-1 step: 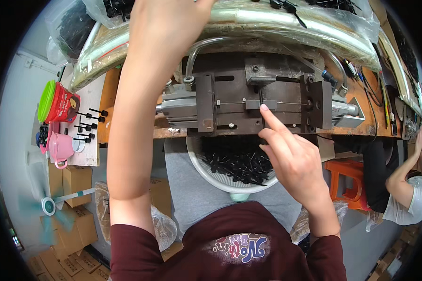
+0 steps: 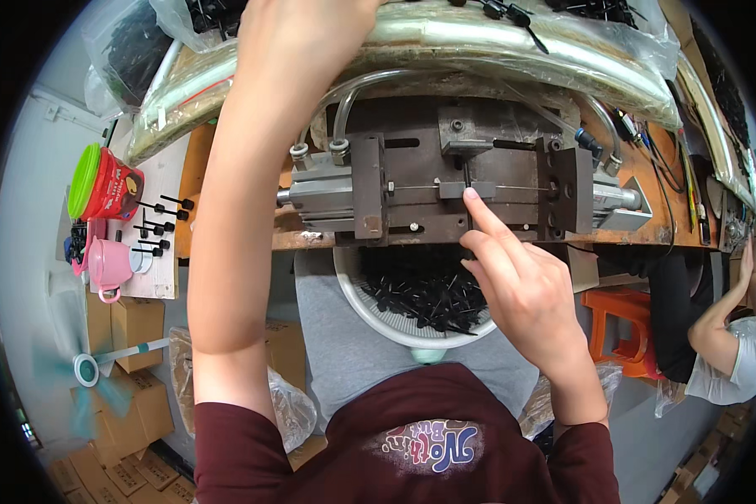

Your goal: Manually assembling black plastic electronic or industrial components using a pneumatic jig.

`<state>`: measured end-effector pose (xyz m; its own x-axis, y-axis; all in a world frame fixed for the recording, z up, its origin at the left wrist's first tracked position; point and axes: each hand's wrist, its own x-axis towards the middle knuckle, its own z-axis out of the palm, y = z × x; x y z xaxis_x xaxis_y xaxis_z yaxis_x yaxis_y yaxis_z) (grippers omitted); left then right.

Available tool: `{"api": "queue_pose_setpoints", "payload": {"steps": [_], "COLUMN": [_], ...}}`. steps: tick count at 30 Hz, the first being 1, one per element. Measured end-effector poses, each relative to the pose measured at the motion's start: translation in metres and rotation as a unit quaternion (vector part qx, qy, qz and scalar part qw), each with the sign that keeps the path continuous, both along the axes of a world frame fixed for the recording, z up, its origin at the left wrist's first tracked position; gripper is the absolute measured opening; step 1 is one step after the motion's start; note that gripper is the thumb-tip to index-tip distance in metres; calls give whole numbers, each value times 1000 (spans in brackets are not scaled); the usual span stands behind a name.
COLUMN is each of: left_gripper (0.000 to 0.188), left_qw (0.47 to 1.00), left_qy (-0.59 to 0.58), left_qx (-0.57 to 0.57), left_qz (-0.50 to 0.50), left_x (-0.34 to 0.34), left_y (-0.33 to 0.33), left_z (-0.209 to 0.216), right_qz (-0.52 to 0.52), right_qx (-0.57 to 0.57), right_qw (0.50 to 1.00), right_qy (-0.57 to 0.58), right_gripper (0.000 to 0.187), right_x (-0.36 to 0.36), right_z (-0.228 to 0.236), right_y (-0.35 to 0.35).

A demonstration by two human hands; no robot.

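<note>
My right hand (image 2: 525, 290) reaches over the front of a dark metal fixture (image 2: 416, 206). Its index finger is stretched out, the tip on a thin black stem (image 2: 468, 174) lying across the small grey block (image 2: 454, 191) at the fixture's middle. The other fingers are loosely bent, with nothing visible in them. My left hand (image 2: 311, 25) is up at the far edge, near the plastic-covered rim, and its fingers are cut off by the picture's edge. Below the fixture, a white basket (image 2: 357, 307) on my lap holds many small black stemmed parts (image 2: 428, 290).
Air cylinders (image 2: 323, 193) with clear hoses (image 2: 344, 105) flank the fixture. A plastic-wrapped rounded rim (image 2: 512, 46) lies beyond it, with black parts behind. At left are a red tub (image 2: 118, 185) and a pink cup (image 2: 109, 262). A co-worker's arm (image 2: 718, 323) and orange stool (image 2: 617, 328) are at right.
My left forearm has shifted slightly left, uncovering more of a hose fitting on the left cylinder. My right index finger stays at the block.
</note>
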<state>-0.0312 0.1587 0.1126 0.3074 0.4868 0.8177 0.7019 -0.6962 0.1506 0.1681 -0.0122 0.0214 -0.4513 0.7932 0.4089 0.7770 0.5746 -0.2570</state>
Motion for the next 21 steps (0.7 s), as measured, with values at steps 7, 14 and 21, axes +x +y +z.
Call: {"api": "queue_pose_setpoints", "payload": {"steps": [7, 14, 21], "left_gripper": [22, 10, 30], "left_qw": [965, 989, 995], "left_qy": [132, 75, 35], "left_qx": [-211, -127, -35], "left_qz": [86, -22, -87], "left_x": [9, -5, -9], "left_y": [37, 30, -81], "left_z": [9, 17, -5], "right_qz": [6, 7, -72], "right_qx": [11, -31, 169], "right_qw": [1000, 999, 969], "right_qy": [-26, -21, 164], "right_gripper": [28, 26, 19], "right_x": [-1, 2, 14], "right_z": [2, 12, 65], "right_y": [7, 11, 75]}}
